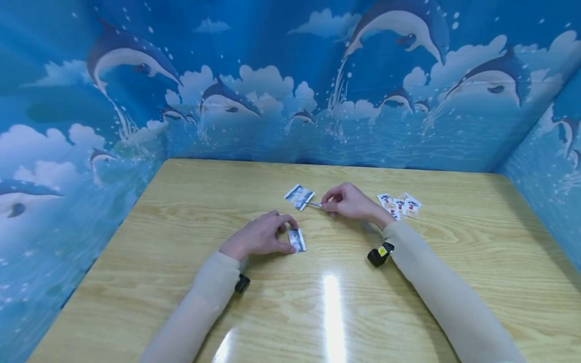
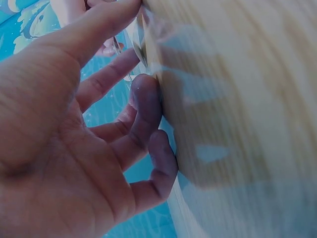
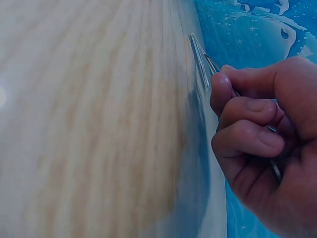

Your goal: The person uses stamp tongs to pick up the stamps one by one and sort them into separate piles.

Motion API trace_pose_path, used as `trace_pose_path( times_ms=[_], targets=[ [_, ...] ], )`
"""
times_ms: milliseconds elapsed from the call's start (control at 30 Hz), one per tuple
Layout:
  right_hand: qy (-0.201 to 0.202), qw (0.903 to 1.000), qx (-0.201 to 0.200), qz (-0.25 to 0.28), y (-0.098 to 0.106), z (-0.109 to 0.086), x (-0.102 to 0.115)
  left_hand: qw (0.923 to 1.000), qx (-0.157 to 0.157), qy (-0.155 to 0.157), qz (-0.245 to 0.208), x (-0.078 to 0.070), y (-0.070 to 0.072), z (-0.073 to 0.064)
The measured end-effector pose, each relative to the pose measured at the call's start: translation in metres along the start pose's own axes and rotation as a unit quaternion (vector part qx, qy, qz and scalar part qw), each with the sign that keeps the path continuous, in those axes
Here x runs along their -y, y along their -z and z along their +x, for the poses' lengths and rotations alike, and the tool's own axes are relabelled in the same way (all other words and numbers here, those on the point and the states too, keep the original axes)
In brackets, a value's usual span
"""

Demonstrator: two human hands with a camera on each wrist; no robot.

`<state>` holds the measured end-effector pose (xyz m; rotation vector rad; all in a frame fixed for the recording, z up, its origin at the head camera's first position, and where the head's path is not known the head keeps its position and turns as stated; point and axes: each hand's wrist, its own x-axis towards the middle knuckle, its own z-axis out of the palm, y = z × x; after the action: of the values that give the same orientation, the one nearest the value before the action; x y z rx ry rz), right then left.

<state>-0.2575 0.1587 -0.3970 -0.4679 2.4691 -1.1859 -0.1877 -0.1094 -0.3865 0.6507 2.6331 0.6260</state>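
My left hand (image 1: 260,234) holds a small grey-blue printed card (image 1: 297,240) on the table, index finger at its far edge and thumb at its near edge. In the left wrist view its other fingers (image 2: 163,158) curl against the wood. The right hand (image 1: 349,201) grips a pair of metal tweezers (image 1: 314,204) between thumb and fingers. Their tips reach over one of two similar cards (image 1: 304,200) lying side by side farther back. In the right wrist view, the slim tweezers (image 3: 210,62) point away from the hand, close to the table.
Several white cards with red prints (image 1: 412,206) lie overlapping to the right, beside the right forearm. The wooden table (image 1: 181,212) ends at a blue dolphin-print backdrop (image 1: 272,136) at the back and sides. A black camera (image 1: 378,256) hangs at the right wrist.
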Motion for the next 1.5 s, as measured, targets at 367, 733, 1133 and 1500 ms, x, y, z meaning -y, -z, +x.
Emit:
trace_pose_path(
  times_ms=[367,733,1133,1500],
  targets=[
    [-0.006,0.9997,0.021,0.007,0.002,0.013,0.007,0.9999,0.010,0.001,-0.005,-0.001,0.003,0.002],
    [-0.029,0.9992,0.025,0.004,0.008,0.007,0.003,0.9999,0.006,0.002,-0.011,-0.001,0.006,0.001],
    [-0.018,0.9995,0.026,-0.011,0.008,-0.014,-0.009,0.9995,0.015,0.018,-0.020,-0.003,0.004,0.000],
    [-0.007,0.9992,0.033,-0.019,0.002,-0.041,-0.005,0.9998,0.010,0.008,-0.018,-0.002,0.001,-0.003]
  ],
)
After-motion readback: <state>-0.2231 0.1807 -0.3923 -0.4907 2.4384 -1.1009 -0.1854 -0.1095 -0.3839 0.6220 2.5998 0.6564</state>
